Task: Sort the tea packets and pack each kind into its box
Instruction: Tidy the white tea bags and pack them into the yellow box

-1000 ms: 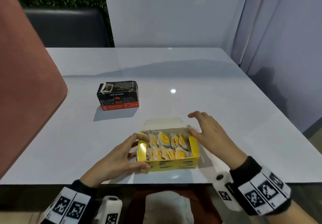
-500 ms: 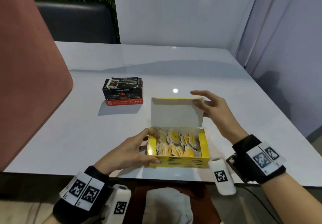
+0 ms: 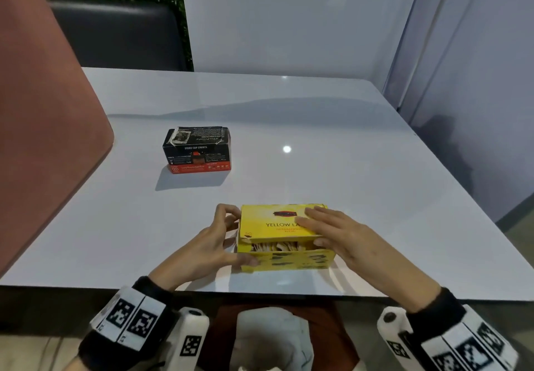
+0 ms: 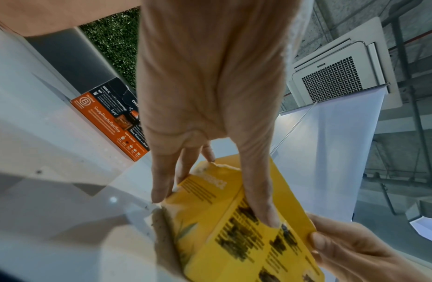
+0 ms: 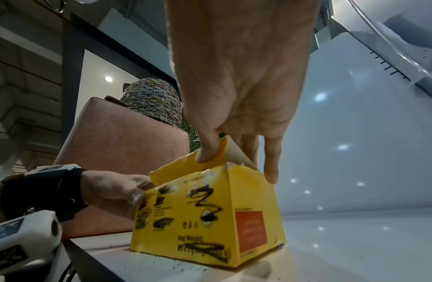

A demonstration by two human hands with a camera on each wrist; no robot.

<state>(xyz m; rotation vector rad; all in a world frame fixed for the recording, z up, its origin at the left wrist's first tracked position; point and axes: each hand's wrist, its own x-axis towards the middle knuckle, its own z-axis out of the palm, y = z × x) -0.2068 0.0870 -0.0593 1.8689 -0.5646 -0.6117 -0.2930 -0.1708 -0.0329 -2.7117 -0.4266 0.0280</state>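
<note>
The yellow tea box (image 3: 284, 263) stands near the table's front edge, its lid folded down almost flat. A narrow gap under the lid's front edge shows tea packets (image 3: 274, 246) inside. My left hand (image 3: 232, 237) grips the box's left end, thumb on the front wall, fingers curled at the end. My right hand (image 3: 313, 227) lies on the lid, fingers on top and thumb at its front flap, pinching it (image 5: 236, 164). The left wrist view shows the box (image 4: 234, 244) under my left hand (image 4: 215, 208). The black and red tea box (image 3: 198, 149) sits closed, farther back left.
The white table (image 3: 346, 154) is bounded by a white panel behind and a grey wall at right. A pink seat back (image 3: 43, 139) rises along the left edge. A white cloth (image 3: 271, 336) lies on my lap below the table's front edge.
The yellow box's lid went from lying back flat, to upright in my right hand, to folded down over the packets. My left hand kept hold of the box's left end.
</note>
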